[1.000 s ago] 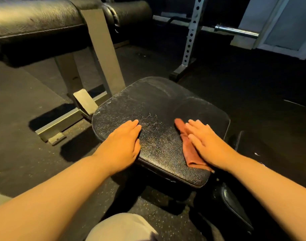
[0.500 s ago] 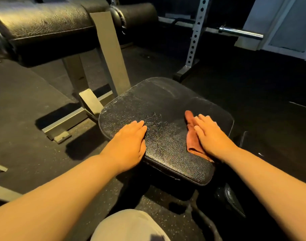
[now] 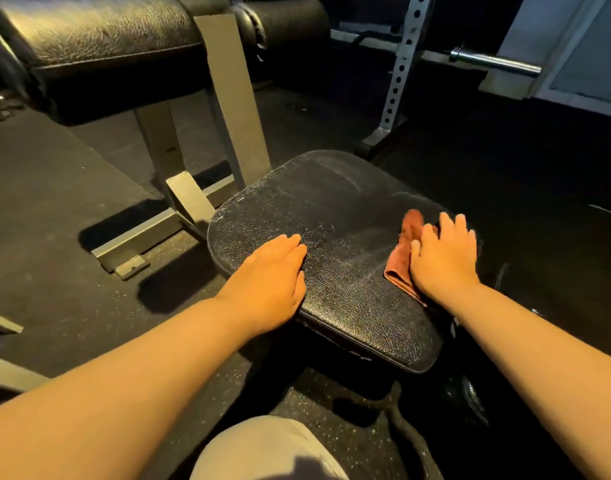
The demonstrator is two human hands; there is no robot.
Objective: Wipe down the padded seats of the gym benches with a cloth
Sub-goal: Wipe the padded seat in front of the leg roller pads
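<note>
Cloth [image 3: 403,258] slid rightward; under right hand [image 3: 444,258]

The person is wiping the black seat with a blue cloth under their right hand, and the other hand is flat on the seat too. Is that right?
Almost. The cloth is reddish-orange, not blue, as the head view shows. The rest holds: it lies under the right hand on the black seat, and the left hand rests flat on the seat too.

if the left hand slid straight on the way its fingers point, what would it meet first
Likely nothing but bare pad: the left hand points up and right across the black seat, toward its far edge. The orange cloth lies off to the right of that line.
</note>
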